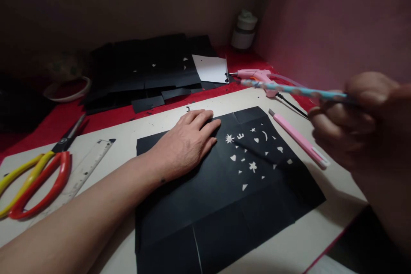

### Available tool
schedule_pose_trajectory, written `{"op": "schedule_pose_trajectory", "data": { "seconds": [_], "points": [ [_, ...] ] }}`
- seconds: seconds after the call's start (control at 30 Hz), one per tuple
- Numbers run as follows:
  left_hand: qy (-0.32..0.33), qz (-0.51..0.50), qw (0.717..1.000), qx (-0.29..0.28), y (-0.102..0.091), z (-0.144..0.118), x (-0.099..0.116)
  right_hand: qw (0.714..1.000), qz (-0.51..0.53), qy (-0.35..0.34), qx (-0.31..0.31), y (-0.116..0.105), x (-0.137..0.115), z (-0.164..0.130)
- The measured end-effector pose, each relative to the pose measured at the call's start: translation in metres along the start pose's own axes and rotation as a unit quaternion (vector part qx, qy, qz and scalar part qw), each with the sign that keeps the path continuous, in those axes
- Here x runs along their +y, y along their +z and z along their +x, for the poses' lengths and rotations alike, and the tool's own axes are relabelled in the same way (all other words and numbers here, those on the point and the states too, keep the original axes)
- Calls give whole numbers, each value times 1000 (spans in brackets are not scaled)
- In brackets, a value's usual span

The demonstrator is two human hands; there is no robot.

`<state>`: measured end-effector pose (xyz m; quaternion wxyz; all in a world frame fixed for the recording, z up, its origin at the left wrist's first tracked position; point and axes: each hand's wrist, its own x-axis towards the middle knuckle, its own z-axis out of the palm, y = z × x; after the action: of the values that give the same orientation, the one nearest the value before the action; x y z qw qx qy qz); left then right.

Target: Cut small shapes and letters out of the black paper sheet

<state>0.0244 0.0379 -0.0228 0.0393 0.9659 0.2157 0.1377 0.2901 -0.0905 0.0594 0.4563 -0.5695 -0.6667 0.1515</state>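
Note:
My left hand lies flat on a folded sheet of black paper, its fingers stretched toward the far edge. To the right of those fingertips, small cut-outs such as a star, a heart and a crescent show pale against the black. Raised at the right, my right hand is closed around a light blue patterned pencil, held nearly level above the paper and pointing left. The hand is dim and slightly blurred. A pink craft knife rests just beyond the paper's right edge.
Yellow-and-red scissors lie over a clear ruler at the left. Behind the white board are more black sheets, a white piece, a pink glue gun with a cord, a white dish and a lidded jar.

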Motion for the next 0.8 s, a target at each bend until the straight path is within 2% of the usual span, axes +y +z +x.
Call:
{"op": "schedule_pose_trajectory", "data": {
  "seconds": [0.03,0.07,0.13,0.2,0.27,0.37,0.43,0.6,0.8],
  "points": [
    [-2,0,1000,-1,0,0,0,993,90,71,36,6,-2,1],
    [-5,-1,1000,-3,0,0,1,977,170,121,43,12,-3,3],
    [-12,2,1000,-2,1,1,3,941,277,192,-5,21,-5,4],
    [-21,5,1000,1,3,1,6,918,322,219,-71,27,-6,5],
    [-29,7,1000,1,4,1,7,908,339,232,-81,33,-5,4],
    [-36,-2,999,-4,3,-1,7,909,345,233,-29,42,0,5],
    [-39,-13,999,-8,0,-1,6,908,347,235,-18,47,4,7],
    [-48,-41,998,-19,-8,-2,5,899,340,261,-93,51,7,7],
    [-32,-46,997,-53,-13,-5,3,904,306,283,-96,64,10,9]
  ]
}}
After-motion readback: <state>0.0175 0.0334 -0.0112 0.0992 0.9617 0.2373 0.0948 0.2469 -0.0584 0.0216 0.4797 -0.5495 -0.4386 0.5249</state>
